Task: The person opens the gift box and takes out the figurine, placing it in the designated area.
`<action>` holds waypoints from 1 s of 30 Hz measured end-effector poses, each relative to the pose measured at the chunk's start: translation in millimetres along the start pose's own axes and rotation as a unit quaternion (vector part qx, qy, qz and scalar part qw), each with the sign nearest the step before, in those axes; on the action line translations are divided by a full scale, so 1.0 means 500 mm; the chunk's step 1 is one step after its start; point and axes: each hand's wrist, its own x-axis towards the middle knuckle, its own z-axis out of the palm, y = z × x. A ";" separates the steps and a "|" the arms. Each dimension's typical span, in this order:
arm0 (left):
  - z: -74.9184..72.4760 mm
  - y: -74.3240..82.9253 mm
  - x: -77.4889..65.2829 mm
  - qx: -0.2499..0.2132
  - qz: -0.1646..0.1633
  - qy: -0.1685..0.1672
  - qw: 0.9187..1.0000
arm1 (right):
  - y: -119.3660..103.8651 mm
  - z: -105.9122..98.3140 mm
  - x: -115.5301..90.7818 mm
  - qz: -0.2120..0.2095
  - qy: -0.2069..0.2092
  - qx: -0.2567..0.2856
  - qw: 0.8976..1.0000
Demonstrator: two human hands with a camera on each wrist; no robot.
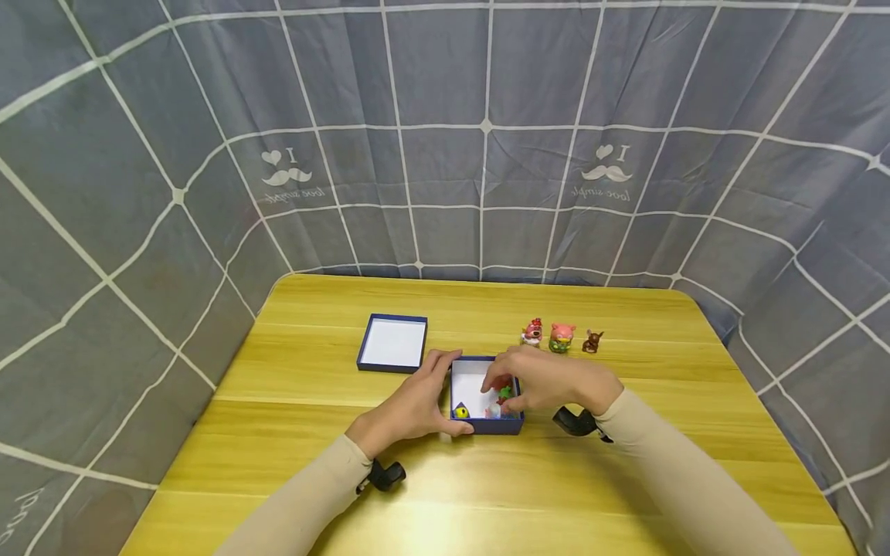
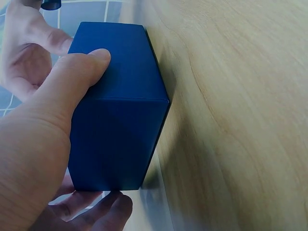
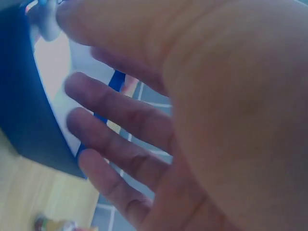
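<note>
A small dark-blue box point(image 1: 487, 425) with a white inside stands on the table. My left hand point(image 1: 415, 403) grips its left side, thumb on the front wall and fingers round the back; the left wrist view shows the thumb point(image 2: 89, 65) on the blue wall. My right hand point(image 1: 545, 377) reaches into the box from the right, its fingers point(image 3: 120, 110) spread and apart from the thumb. Below it lies a red and green toy figure point(image 1: 505, 393), partly hidden. A yellow toy figure point(image 1: 461, 411) lies in the front left corner, and a pale figure point(image 1: 494, 411) sits near the front wall.
The box's lid point(image 1: 392, 342) lies white inside up, behind and left of the box. Behind my right hand stand a red and white figure point(image 1: 531, 332), a pink pig-like figure point(image 1: 562, 337) and a small brown animal figure point(image 1: 592, 341). A grey checked curtain point(image 1: 445, 170) surrounds the table.
</note>
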 end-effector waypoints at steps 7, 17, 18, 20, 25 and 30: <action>0.004 -0.003 -0.001 -0.004 -0.001 0.000 1.000 | -0.004 0.013 0.030 -0.001 -0.054 0.021 0.998; 0.002 -0.009 -0.004 0.002 0.003 0.007 1.000 | -0.002 0.019 0.050 0.001 -0.061 0.017 0.998; 0.002 -0.009 -0.004 0.004 0.003 0.007 1.000 | -0.001 0.020 0.051 0.001 -0.059 0.018 0.998; 0.003 -0.009 -0.004 0.007 0.006 0.008 1.000 | 0.002 0.021 0.054 -0.003 -0.055 0.018 0.998; 0.005 -0.007 -0.003 0.012 0.006 0.005 1.000 | 0.009 0.028 0.057 -0.005 -0.052 0.056 0.997; 0.004 -0.002 0.001 0.004 0.008 0.006 1.000 | 0.015 0.029 0.056 -0.003 -0.040 0.079 0.996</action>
